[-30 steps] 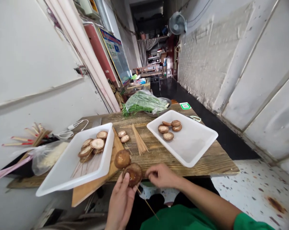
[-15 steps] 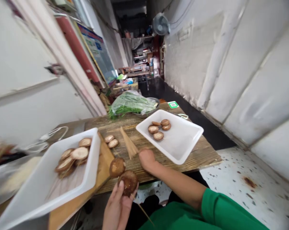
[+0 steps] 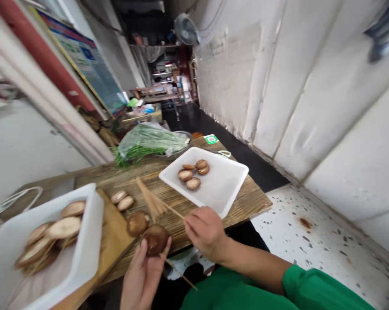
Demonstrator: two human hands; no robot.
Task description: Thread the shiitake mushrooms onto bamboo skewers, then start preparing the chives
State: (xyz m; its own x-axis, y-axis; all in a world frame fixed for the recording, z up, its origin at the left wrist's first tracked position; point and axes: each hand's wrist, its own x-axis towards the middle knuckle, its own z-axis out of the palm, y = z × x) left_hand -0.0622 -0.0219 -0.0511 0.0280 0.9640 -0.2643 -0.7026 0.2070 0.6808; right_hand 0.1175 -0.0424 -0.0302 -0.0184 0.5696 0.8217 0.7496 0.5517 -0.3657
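Observation:
My left hand [image 3: 143,269] is closed on a brown shiitake mushroom [image 3: 155,242], cap upward. A thin stick [image 3: 185,279] sticks out to the lower right beside that mushroom. Touching or close behind it is another whole mushroom [image 3: 138,223]; I cannot tell whether the stick joins the two. In my right hand [image 3: 205,231] a bamboo skewer [image 3: 172,209] is pinched, pointing up-left over a fanned bundle of skewers [image 3: 148,199] on the wooden table [image 3: 236,202]. Two pale-bottomed mushrooms [image 3: 125,203] lie left of the bundle.
A white tray [image 3: 228,181] with several mushrooms stands at the right. At the left, a deeper white tray [image 3: 89,241] holds larger mushrooms beside a wooden board [image 3: 115,224]. Behind are bagged green vegetables [image 3: 149,140], a green code card [image 3: 211,139] and a cable [image 3: 20,196].
My right hand has lifted off the bundle and come nearer, drawing a skewer out with it. The left hand keeps its mushroom. The view has swung right.

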